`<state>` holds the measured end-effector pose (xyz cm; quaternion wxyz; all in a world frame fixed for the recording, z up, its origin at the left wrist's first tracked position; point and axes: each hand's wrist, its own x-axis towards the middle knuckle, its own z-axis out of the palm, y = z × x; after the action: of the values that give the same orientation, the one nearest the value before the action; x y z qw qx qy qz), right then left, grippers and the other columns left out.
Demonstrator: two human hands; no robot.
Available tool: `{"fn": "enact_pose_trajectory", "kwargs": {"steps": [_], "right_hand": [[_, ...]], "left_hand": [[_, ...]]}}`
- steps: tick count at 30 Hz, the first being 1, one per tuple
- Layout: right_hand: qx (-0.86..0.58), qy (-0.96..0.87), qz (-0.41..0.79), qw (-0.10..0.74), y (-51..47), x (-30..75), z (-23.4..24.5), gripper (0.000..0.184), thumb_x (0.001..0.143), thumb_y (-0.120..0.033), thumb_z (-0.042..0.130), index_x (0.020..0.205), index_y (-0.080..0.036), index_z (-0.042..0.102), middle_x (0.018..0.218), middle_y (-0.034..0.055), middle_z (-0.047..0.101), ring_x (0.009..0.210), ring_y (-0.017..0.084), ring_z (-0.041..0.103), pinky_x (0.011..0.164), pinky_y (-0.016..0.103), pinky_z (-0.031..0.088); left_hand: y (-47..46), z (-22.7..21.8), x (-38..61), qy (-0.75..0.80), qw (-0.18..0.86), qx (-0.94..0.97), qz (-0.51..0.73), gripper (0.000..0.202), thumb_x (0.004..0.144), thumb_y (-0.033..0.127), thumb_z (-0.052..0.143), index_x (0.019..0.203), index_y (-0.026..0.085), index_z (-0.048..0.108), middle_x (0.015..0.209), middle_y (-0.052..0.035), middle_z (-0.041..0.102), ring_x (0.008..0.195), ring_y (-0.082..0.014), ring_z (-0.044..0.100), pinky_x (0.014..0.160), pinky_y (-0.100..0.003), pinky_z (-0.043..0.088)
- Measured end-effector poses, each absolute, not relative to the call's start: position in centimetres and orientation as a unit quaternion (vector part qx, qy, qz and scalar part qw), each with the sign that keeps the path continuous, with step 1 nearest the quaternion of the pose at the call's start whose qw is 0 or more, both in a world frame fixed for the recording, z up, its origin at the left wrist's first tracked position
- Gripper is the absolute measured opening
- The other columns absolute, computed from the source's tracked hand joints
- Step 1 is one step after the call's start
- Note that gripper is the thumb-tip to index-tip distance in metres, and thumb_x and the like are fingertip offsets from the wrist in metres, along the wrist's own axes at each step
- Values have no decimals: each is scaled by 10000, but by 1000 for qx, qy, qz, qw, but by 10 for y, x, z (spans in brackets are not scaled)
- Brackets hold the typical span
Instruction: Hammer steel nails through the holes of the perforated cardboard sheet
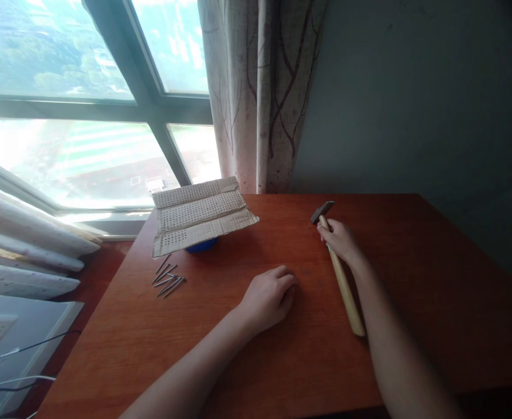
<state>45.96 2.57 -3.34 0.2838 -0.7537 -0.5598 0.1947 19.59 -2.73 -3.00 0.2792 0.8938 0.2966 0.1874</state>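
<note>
Gripping the hammer (344, 286) just below its head with the right hand (338, 237), over the bench (291, 366). Resting the left hand (267, 298), loosely closed, between that hammer and the loose nails (167, 286) lying beside a perforated cardboard sheet (203, 208).

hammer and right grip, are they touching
Touching. The head view shows the right grip closed around the hammer, fingers curled over its handle near the metal end.

Hammer (345, 291) in right hand (338, 238), left hand (268, 297) on table (291, 372)
</note>
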Motion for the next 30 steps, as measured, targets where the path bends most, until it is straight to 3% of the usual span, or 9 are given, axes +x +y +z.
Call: {"fn": "enact_pose_trajectory", "kwargs": {"steps": [10,21,30], "right_hand": [[-768,-557,185,257,24,455,-27,273,857,-356,493,623,-218,517,563,12,602,554,160,540,562,276,309],[-778,-554,186,231,24,454,-26,194,852,-283,516,681,-213,575,603,22,654,596,170,576,583,273,318],[-775,-556,188,233,23,453,-25,254,869,-308,497,634,-219,528,580,26,642,576,167,565,574,276,316]], "left_hand": [[-27,-28,197,297,270,898,182,231,926,159,459,1019,194,667,1050,-67,675,907,-199,673,789,-289,532],[-27,-29,196,292,274,898,181,230,936,166,453,1029,192,661,1061,-78,672,921,-199,670,808,-298,534],[-27,-30,196,292,273,899,180,230,935,169,454,1029,197,662,1057,-72,668,920,-199,669,811,-293,532]]}}
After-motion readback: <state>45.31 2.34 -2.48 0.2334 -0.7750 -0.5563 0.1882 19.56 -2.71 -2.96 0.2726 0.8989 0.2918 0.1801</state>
